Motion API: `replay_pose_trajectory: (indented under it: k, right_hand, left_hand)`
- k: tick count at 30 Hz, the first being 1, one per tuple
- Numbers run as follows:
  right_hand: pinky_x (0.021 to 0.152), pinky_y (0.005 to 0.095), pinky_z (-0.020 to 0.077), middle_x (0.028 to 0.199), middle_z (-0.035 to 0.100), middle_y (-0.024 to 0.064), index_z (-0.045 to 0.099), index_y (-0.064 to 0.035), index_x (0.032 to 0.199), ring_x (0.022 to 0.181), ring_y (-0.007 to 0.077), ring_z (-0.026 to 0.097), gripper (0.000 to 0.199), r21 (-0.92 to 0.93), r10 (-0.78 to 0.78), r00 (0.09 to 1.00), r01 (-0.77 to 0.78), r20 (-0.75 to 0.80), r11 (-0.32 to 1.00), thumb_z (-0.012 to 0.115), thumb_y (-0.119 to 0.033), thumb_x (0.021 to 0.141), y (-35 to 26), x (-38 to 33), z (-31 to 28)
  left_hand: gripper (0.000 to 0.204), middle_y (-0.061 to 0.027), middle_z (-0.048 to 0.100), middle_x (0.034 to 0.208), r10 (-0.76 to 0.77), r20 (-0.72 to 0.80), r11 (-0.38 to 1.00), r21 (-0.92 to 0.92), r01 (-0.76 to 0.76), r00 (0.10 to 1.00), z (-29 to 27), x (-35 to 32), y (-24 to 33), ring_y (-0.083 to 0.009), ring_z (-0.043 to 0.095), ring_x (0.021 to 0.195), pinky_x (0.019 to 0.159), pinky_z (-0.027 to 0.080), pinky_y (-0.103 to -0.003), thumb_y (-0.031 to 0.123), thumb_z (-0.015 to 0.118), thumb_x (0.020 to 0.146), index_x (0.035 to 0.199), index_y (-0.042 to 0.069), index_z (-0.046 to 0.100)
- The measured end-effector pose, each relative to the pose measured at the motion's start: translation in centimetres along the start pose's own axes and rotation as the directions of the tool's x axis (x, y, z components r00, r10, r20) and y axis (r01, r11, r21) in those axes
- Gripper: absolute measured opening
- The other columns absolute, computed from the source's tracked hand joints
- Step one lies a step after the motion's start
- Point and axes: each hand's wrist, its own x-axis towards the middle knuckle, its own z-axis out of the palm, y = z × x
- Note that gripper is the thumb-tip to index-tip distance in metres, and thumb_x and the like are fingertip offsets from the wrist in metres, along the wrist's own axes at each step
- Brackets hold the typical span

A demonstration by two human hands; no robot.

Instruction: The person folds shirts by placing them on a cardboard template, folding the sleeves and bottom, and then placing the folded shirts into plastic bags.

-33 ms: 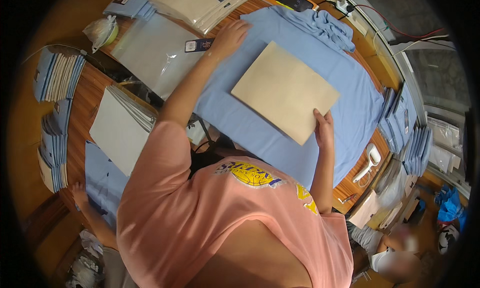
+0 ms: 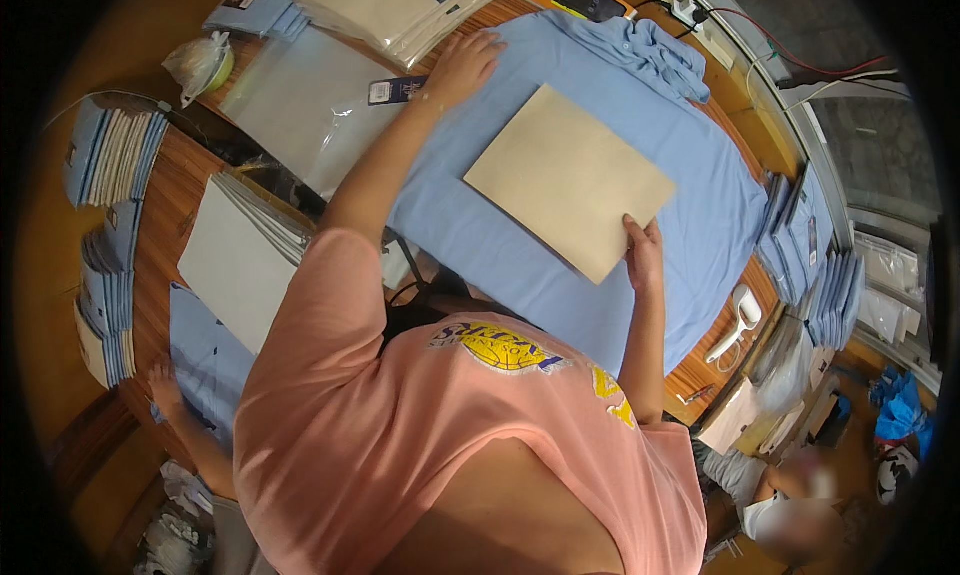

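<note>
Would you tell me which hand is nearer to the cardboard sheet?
Right. The right hand touches the sheet's near corner; the left hand rests on the blue shirt beyond the sheet's far left edge, apart from it.

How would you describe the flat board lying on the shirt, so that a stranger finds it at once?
Look at the wooden table and the light blue shirt spread over it. On the middle of that shirt lies a flat tan cardboard sheet, with the right hand touching its near corner. It is the only stiff, beige rectangle on the blue cloth; the stacks around are folded shirts.
</note>
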Motion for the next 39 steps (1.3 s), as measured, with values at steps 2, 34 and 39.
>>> replay_pose_trajectory:
  k: [2, 34, 39]
  right_hand:
    - [0.067, 0.0281, 0.0480, 0.109, 0.058, 0.0087, 0.044, -0.0035, 0.126, 0.092, 0.0158, 0.058, 0.041, -0.108, 0.053, 0.996, -0.060, -0.066, 0.992, 0.053, -0.016, 0.088, 0.9, 0.5, 0.1]
    - [0.087, 0.0388, 0.0383, 0.101, 0.058, 0.0040, 0.059, -0.0125, 0.105, 0.101, 0.0237, 0.052, 0.038, -0.381, -0.162, 0.345, 0.858, 0.925, -0.346, 0.061, -0.002, 0.068, -4.1, 12.3, 12.9]
    - [0.075, 0.0368, 0.0407, 0.085, 0.057, 0.0061, 0.058, -0.0097, 0.089, 0.088, 0.0244, 0.053, 0.027, -0.522, 0.255, 0.554, 0.833, 0.793, -0.184, 0.064, -0.009, 0.063, -7.5, 12.8, 14.5]
  left_hand:
    - [0.029, -0.0133, 0.052, 0.120, -0.045, -0.028, 0.989, 0.137, 0.049, 0.999, 2.2, 1.4, -1.0, -0.0293, 0.047, 0.112, 0.095, 0.039, -0.042, 0.022, 0.053, 0.086, 0.110, 0.006, 0.058]
    - [0.033, -0.0125, 0.048, 0.129, 0.015, 0.117, 1.000, -0.022, -0.013, 0.993, -1.6, -4.7, 4.4, -0.0279, 0.039, 0.124, 0.104, 0.027, -0.046, 0.019, 0.046, 0.090, 0.120, 0.008, 0.053]
    - [0.031, -0.0098, 0.052, 0.121, -0.142, 0.099, 0.979, -0.134, 0.155, 0.985, -6.8, -10.5, 7.2, -0.0302, 0.045, 0.116, 0.096, 0.036, -0.045, 0.009, 0.056, 0.081, 0.112, 0.012, 0.059]
